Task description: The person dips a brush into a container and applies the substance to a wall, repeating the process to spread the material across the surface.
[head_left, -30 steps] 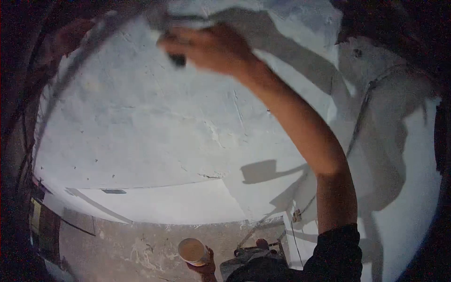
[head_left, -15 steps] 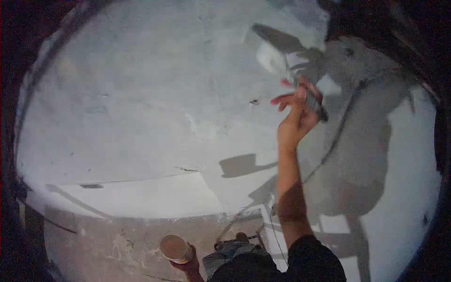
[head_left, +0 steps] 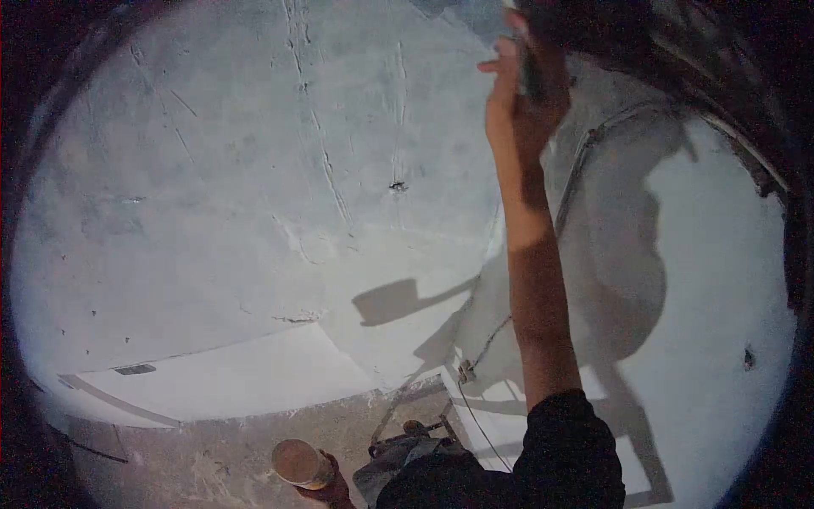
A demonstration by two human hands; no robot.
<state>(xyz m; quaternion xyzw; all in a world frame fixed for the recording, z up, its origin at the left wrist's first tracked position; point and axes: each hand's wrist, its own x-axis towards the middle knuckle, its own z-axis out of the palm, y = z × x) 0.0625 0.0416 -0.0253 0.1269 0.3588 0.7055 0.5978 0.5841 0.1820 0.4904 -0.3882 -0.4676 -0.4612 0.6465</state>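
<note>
High up against the pale wall (head_left: 229, 254), my right hand (head_left: 521, 102) is closed around a dark-handled tool (head_left: 531, 72). Motion blurs it, and its head is lost near the dark upper edge of the view. Down low, my left hand (head_left: 329, 485) grips a round tub (head_left: 298, 462) by its side, fingers curled about it. Brownish material shows inside the tub, whose mouth faces up toward me.
Cracks and raised ridges mark the wall, along with a small dark hole (head_left: 398, 187). Shadows of my body and the tub fall across it. A thin cable (head_left: 483, 420) hangs from a small fitting (head_left: 465, 371) beside me. Stained floor (head_left: 195, 458) lies below.
My right hand has moved upward with the tool, whose pale head showed before. The view has shifted, bringing more wall ridges into sight. My left hand keeps hold of the tub.
</note>
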